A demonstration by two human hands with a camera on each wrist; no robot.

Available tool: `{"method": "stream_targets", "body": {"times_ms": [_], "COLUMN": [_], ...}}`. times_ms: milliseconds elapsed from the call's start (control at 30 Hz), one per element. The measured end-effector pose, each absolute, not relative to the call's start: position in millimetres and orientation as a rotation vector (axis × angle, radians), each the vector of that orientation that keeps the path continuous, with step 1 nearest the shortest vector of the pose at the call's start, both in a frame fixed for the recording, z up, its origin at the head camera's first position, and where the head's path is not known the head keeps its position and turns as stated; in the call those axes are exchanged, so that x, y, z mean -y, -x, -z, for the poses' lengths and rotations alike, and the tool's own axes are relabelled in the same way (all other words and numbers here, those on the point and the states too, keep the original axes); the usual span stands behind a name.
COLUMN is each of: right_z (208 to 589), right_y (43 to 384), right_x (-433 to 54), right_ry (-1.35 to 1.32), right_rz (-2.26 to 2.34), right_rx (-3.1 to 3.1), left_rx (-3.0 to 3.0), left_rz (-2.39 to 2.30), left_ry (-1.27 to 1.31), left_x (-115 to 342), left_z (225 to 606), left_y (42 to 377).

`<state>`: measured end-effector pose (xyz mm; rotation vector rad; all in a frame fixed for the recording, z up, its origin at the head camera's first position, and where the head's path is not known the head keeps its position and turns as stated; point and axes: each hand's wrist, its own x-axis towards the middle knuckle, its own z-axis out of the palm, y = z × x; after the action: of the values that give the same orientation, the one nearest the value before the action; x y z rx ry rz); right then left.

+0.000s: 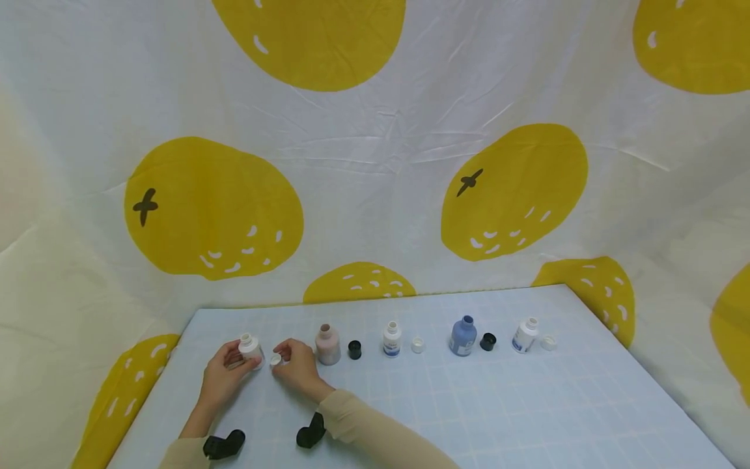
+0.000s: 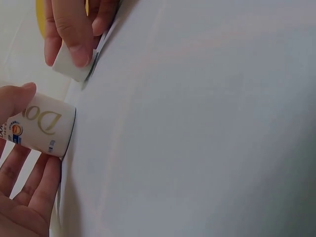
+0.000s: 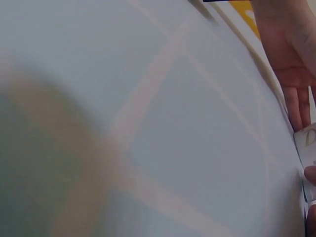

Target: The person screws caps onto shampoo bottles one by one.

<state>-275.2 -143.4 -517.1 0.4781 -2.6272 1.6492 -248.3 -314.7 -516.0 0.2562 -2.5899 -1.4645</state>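
At the left end of the table, my left hand (image 1: 218,381) grips a small white bottle (image 1: 250,348) with an open neck, standing upright. In the left wrist view the bottle (image 2: 47,126) shows gold lettering, thumb on one side and fingers on the other. Just to its right, my right hand (image 1: 301,372) pinches a white screw cap (image 1: 275,359) between thumb and fingers. That cap (image 2: 66,65) is right at the table surface, apart from the bottle. In the right wrist view only the right hand's fingertips (image 3: 310,174) show, at the edge.
Rightward in a row stand uncapped bottles: a pinkish one (image 1: 327,345) with a black cap (image 1: 354,350), a white one (image 1: 392,340) with a white cap (image 1: 418,344), a blue one (image 1: 463,337) with a black cap (image 1: 488,341), and another white one (image 1: 525,336) with a white cap (image 1: 549,342).
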Motion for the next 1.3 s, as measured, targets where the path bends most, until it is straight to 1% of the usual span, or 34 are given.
{"method": "stream_targets", "body": {"times_ms": [233, 900, 1300], "right_z": [515, 511, 505], "right_y": [274, 270, 264], "right_x": [143, 133, 129], "right_ry": [-0.479, -0.456, -0.497], "right_rz": [-1.618, -1.731, -1.721], "right_rx": [2.643, 2.582, 2.554], "left_rx": [2.570, 2.469, 2.463], "left_rz": [1.441, 1.362, 1.342], "left_ry": [-0.284, -0.401, -0.439], "left_x": [310, 302, 301], "left_z": [514, 516, 515], "left_y": [246, 243, 240]}}
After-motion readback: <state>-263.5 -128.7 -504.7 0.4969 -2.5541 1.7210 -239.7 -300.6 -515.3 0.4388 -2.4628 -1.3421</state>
